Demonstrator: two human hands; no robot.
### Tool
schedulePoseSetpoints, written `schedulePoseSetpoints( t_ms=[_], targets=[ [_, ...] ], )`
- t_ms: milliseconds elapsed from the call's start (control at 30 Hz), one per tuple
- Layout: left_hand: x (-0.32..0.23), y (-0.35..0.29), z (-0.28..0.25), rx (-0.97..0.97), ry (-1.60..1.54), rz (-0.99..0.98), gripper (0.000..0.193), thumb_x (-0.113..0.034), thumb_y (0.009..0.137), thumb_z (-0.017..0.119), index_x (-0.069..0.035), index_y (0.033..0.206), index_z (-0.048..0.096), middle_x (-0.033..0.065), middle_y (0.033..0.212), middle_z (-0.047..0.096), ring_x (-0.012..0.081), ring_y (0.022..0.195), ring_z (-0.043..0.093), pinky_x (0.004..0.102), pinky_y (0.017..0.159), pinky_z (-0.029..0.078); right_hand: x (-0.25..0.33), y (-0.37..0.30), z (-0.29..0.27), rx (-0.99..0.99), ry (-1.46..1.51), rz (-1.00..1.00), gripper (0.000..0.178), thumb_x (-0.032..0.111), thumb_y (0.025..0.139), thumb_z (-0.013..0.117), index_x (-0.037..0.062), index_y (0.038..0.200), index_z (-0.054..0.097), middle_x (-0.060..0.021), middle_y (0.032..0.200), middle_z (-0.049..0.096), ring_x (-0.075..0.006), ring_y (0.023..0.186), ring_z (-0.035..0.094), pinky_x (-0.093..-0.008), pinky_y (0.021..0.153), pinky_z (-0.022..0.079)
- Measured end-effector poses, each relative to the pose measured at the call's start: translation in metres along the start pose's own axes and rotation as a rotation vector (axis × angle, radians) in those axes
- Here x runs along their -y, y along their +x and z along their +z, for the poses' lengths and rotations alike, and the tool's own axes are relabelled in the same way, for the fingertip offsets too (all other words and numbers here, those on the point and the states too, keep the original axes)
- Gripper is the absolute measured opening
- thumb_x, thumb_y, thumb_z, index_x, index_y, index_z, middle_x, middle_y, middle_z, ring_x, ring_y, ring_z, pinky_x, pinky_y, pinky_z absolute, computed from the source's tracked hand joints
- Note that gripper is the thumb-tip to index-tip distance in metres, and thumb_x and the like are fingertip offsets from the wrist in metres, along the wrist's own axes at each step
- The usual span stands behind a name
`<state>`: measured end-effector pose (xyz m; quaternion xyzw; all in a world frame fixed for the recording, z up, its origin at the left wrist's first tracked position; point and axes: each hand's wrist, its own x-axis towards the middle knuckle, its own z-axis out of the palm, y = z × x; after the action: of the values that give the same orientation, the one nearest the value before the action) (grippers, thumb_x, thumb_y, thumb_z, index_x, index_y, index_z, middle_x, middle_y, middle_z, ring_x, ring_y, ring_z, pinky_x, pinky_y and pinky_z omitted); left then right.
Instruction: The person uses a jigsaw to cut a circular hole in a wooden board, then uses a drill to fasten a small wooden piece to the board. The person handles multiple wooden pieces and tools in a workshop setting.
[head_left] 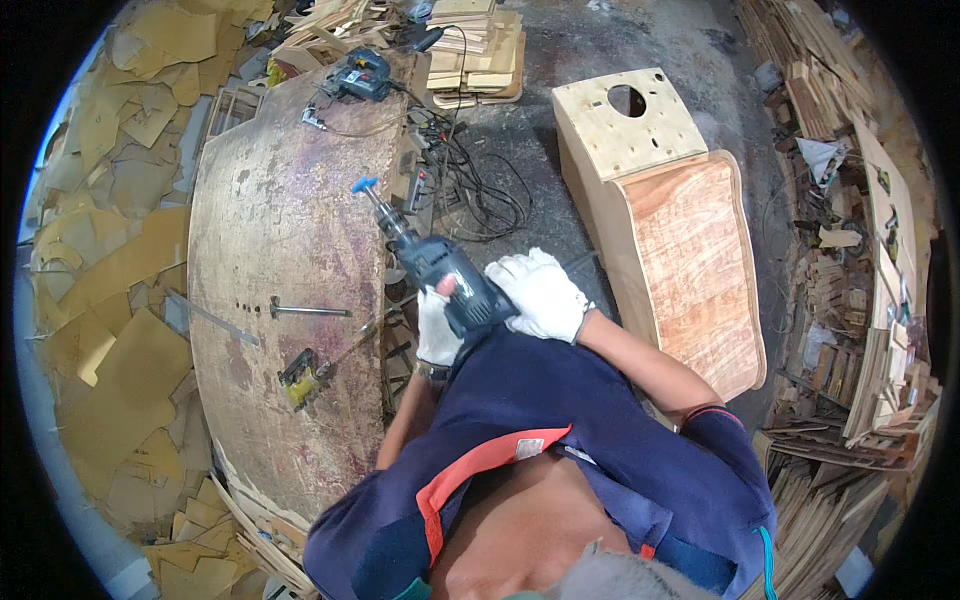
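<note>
A dark power drill (440,268) is held in front of my body, tilted so that its chuck points up and to the left. The chuck carries a round blue cutter bit (364,186). Wearing a white work glove, my left hand (437,328) is wrapped round the drill's left side, with a bare thumb tip showing on its casing. My right hand (540,295), also gloved in white, closes on the rear end of the drill. A wooden box (690,270) of plywood stands to the right, with a round hole in its far panel.
On the worn wooden table (300,220) at left lie a hammer (310,311), a yellow air tool (298,380) and a blue jigsaw (362,76). Black cables (490,200) tangle beyond the drill. Plywood pieces (475,50) are stacked at the back; scrap sheets (130,400) cover the far left.
</note>
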<state>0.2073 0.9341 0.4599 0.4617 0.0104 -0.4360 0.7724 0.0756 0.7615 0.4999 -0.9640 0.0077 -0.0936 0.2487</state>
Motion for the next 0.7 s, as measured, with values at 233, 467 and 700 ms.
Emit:
schedulePoseSetpoints(
  t_ms=[233, 467, 700],
  targets=[
    [-0.044, 0.040, 0.044, 0.130, -0.298, -0.084, 0.092, -0.078, 0.092, 0.048, -0.004, 0.145, 0.045, 0.0185, 0.137, 0.060, 0.0334, 0.120, 0.063, 0.0498, 0.104, 0.052, -0.048, 0.024, -0.023, -0.258, 0.123, -0.031, 0.055, 0.026, 0.067, 0.078, 0.0050, 0.116, 0.062, -0.0133, 0.093, 0.067, -0.0357, 0.083, 0.067, -0.0459, 0.073, 0.053],
    [-0.039, 0.137, 0.082, 0.222, -0.379, -0.011, 0.079, -0.070, 0.085, 0.065, -0.005, 0.128, 0.053, 0.0190, 0.116, 0.061, 0.0382, 0.103, 0.065, 0.0524, 0.088, 0.058, -0.104, 0.055, -0.035, -0.163, 0.102, -0.036, 0.066, 0.024, 0.061, 0.080, 0.0039, 0.121, 0.060, -0.0164, 0.103, 0.068, -0.0363, 0.094, 0.067, -0.0472, 0.085, 0.052],
    [-0.062, 0.257, 0.093, 0.343, -0.433, 0.128, 0.075, -0.064, 0.084, 0.067, -0.003, 0.125, 0.054, 0.0194, 0.114, 0.061, 0.0377, 0.100, 0.066, 0.0524, 0.088, 0.057, -0.201, 0.151, -0.048, -0.013, 0.042, -0.088, 0.064, 0.024, 0.061, 0.082, 0.0051, 0.119, 0.061, -0.0158, 0.107, 0.068, -0.0353, 0.100, 0.067, -0.0465, 0.090, 0.051]
  ],
)
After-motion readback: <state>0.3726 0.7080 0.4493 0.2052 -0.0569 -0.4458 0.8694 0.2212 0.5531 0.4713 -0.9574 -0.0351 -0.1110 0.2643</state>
